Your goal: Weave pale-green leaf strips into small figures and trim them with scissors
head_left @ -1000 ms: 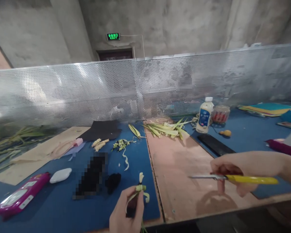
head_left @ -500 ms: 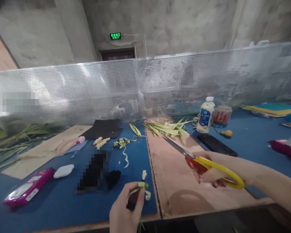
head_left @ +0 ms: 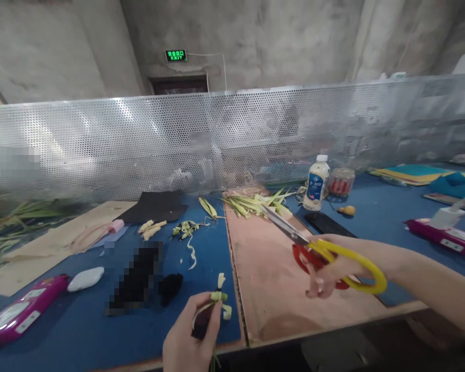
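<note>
Between the thumb and forefinger of my left hand (head_left: 194, 328) is pinched a small pale-green figure of folded plant leaf (head_left: 219, 296), with a strip sticking up and a curl at its side. Thin green strands hang below that hand. My right hand (head_left: 329, 266) is wrapped round scissors (head_left: 294, 235) with one red and one yellow handle. Their blades are together or nearly so, pointing up and left toward a pile of pale green leaf strips (head_left: 251, 203). The two hands are apart, the scissors over the pinkish board (head_left: 271, 258).
On the blue tabletop (head_left: 116, 346) lie a purple packet (head_left: 27, 310), a white case (head_left: 86, 279), a black fuzzy lump (head_left: 170, 288) and leaf scraps (head_left: 186, 229). A bottle (head_left: 316, 185), a jar (head_left: 341, 182) and a black phone (head_left: 327, 225) are rightward. A perforated metal screen (head_left: 139, 144) stands behind.
The view has shifted slightly right, so things sit further left. My right hand has turned the scissors a little, showing more of the red handle. My left hand keeps its pinch.
</note>
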A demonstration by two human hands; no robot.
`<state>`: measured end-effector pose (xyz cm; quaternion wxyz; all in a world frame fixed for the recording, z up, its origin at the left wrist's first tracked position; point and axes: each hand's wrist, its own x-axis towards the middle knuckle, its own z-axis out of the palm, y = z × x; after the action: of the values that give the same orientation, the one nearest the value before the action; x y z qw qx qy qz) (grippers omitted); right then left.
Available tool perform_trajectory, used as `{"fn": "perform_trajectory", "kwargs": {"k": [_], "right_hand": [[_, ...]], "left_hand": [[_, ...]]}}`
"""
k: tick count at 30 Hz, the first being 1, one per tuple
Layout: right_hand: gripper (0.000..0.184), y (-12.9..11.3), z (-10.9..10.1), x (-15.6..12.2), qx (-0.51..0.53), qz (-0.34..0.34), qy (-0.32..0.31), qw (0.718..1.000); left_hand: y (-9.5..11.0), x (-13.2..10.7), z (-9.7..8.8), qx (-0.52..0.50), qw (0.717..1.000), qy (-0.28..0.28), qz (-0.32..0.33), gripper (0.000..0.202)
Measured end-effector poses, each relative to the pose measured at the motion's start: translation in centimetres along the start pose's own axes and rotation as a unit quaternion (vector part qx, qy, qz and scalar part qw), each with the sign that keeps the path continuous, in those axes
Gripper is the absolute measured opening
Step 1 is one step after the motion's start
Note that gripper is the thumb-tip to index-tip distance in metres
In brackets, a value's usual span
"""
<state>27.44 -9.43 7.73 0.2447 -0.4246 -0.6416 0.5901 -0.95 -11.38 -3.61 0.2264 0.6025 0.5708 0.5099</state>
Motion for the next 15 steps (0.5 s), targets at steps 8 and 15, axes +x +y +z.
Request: {"fn": "perform_trajectory", "kwargs": {"k": [8, 15], "right_hand": [[0.011, 2.0, 1.2, 4.4, 0.142, -0.037, -0.010, 0.989], [0.045, 0.4, 3.8, 3.3, 0.200, -0.011, -0.093, 0.975]], "left_hand": [[-0.4, -0.1, 0.0, 0.030, 0.999, 0.001, 0.019, 0.022], [-0.2, 0.1, -0.2, 0.053, 0.998, -0.008, 0.031, 0.020]]}}
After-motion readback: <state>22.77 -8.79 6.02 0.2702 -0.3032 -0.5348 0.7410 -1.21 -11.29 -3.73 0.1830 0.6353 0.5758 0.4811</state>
